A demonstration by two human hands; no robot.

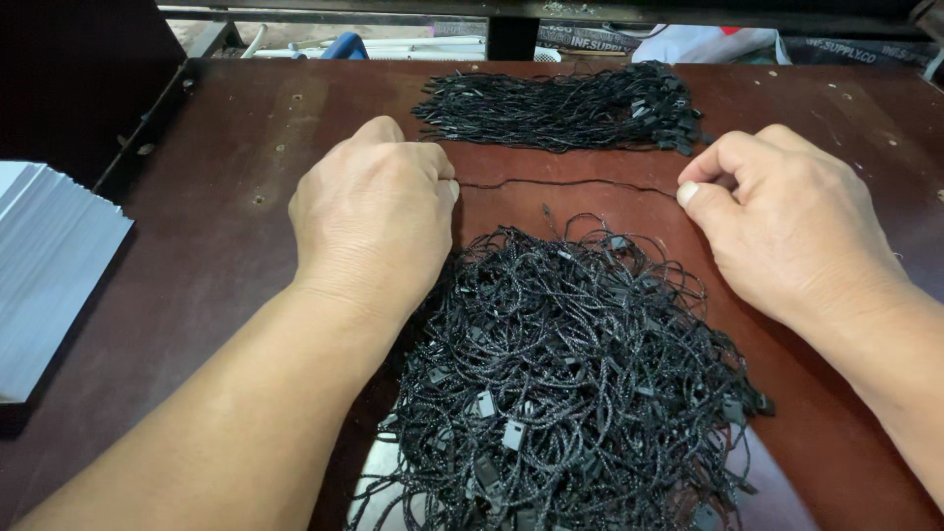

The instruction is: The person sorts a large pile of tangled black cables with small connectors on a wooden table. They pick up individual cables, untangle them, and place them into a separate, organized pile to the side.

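A single black string [567, 183] lies stretched across the brown table [226, 246], its long axis running left to right between the two hands, nearly straight with a slight waviness. The left hand [374, 211] is curled into a loose fist with its fingers closed on the string's left end; the right hand [787, 221] pinches the right end between thumb and forefinger, the other fingers folded in.

Just below the string, between the forearms, sits a big tangled pile of black strings [570, 383] with small dark plastic tags, looped every which way. The pile partly rests on a pale sheet [379, 472] near the bottom edge. The left wrist touches the pile's left side.

Beyond the string, toward the far edge of the table, lies a tidy bundle of strings [565, 108], laid side by side with their long axis also left to right and their tag ends gathered at the right.

At the left edge of the table is a stack of white cards [49, 265].
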